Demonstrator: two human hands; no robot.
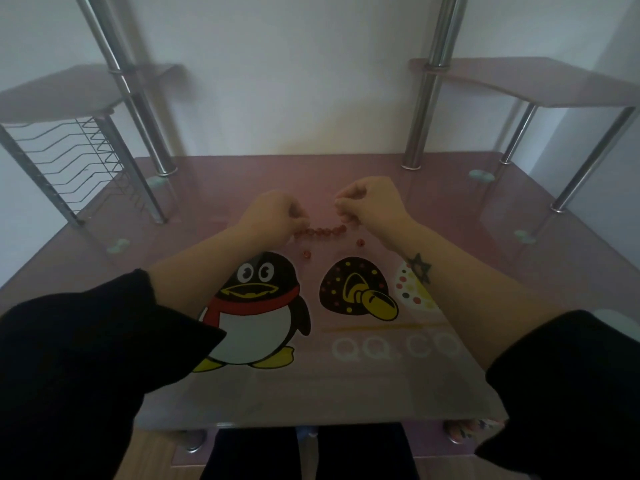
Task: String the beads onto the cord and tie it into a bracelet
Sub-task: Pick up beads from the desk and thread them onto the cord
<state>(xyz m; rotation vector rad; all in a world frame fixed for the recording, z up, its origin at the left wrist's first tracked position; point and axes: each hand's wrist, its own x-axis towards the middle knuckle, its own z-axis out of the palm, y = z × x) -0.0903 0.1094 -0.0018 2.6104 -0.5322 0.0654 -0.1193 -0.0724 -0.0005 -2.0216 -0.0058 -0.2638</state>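
A pink glass desk (346,386) printed with a cartoon penguin (256,306) is seen against a plain white wall, with chrome posts (420,109) and a wire rack (69,161) rising at its back. Over the middle of the desk a strand of red beads (320,231) is held slung between two raised hands, sagging low so that the beads are kept from sliding off either end. The strand's near end is pinched in the curled fingers of the left hand (273,211). The fingertips of the right hand (370,202) are drawn tightly together just above the strand's other end; they are judged to be closed on the free end of the cord, though the cord itself is too fine to be made out. Two loose beads (306,253) are left on the glass just below the strand, one (361,242) near the right wrist, within easy reach. Stringing is judged unfinished, and no knot can be seen.
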